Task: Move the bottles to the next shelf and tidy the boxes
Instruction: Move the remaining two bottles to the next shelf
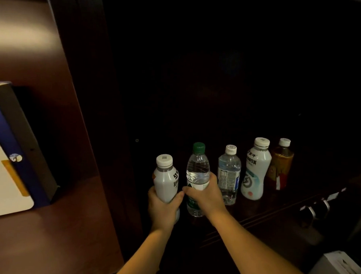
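Standing upright in hands [162, 206]: two bottles [197, 175]

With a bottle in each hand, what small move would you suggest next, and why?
Probably lift both and carry them left to the lit shelf: the left hand grips the white bottle, the right hand the green-capped bottle.

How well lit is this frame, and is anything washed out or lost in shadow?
Head view: dim overall; the dark shelf recess behind the bottles is nearly black; glare washes out the reddish wooden panel at upper left; wide-angle lens bends the edges.
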`<state>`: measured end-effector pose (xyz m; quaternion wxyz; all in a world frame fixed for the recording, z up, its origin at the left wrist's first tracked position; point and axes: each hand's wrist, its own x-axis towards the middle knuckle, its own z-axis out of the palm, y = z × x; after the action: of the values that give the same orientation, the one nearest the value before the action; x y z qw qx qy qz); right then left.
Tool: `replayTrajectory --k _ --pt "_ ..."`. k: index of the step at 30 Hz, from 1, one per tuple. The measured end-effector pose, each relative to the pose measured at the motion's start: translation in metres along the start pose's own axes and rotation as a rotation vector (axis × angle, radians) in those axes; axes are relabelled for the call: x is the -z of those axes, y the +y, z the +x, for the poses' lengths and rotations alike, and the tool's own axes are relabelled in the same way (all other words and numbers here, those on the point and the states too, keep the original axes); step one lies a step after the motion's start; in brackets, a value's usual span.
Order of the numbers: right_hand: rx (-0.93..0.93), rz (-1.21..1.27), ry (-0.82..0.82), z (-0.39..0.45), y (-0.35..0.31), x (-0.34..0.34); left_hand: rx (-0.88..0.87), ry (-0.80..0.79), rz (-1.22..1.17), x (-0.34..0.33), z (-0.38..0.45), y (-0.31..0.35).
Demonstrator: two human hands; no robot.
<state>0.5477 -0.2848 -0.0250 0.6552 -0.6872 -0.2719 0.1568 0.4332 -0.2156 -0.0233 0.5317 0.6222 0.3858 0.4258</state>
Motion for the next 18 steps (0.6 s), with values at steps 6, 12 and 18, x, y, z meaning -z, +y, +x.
replayTrajectory --k 6,12,18 --pt "-0.027 -0.045 0.151 -0.038 -0.013 0.014 0.078 -0.116 0.130 0.023 -0.046 0.003" --pt "0.000 -0.155 0.294 -0.107 -0.038 0.017 0.029 -0.218 0.072 0.066 -0.095 0.025" --pt "-0.048 -0.207 0.384 -0.193 -0.077 -0.029 -0.076 -0.271 0.026 0.176 -0.135 0.038"
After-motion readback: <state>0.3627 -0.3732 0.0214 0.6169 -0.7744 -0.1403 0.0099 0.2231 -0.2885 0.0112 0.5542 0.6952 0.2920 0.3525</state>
